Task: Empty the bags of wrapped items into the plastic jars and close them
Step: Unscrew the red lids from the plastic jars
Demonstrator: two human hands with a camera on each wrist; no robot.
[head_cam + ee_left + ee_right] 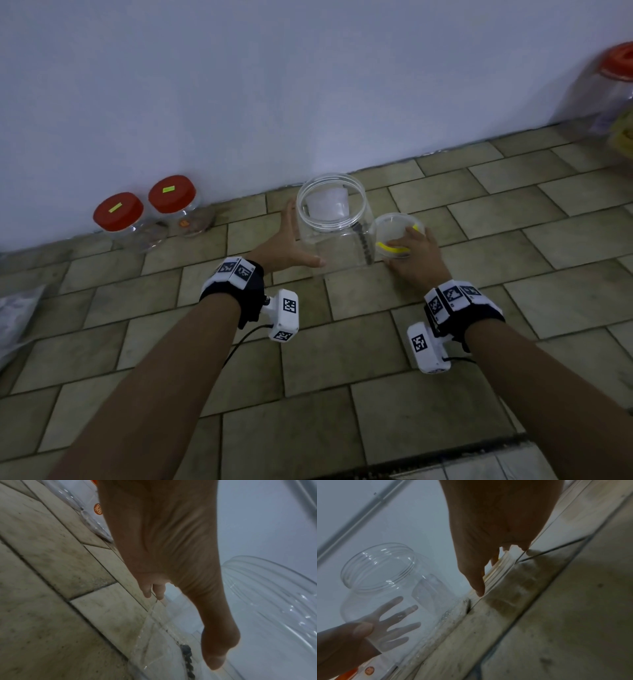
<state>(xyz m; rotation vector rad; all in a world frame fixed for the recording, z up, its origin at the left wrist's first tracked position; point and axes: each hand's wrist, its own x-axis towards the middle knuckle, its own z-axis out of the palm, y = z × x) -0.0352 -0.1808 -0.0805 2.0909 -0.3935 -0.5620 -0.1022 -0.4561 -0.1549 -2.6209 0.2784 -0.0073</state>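
1. Nearest, the right hand (412,255) lies over a clear lid (399,236) with a yellow band, which sits on the tiled floor (342,359) just beside the open jar (334,219). Its fingers curl down over the lid's edge; whether they have closed on it firmly cannot be told.
2. The left hand (291,245) stands against the left wall of the open jar, fingers straight and spread, thumb toward the front. In the right wrist view the fingers (397,615) show through the clear wall, flat on it and not wrapped round.
3. The jar stands upright near the wall, mouth open and seemingly empty of wrapped items; a pale patch, perhaps a label, shows inside or behind.
4. Judged from this, the step in hand is readying the jar: lid off or being set aside, body steadied.
5. The next move likely calls for a bag; a pale bag (17,315) lies well apart at the far left edge.
6. Farther off, two red-lidded jars (144,216) stand closed against the wall.
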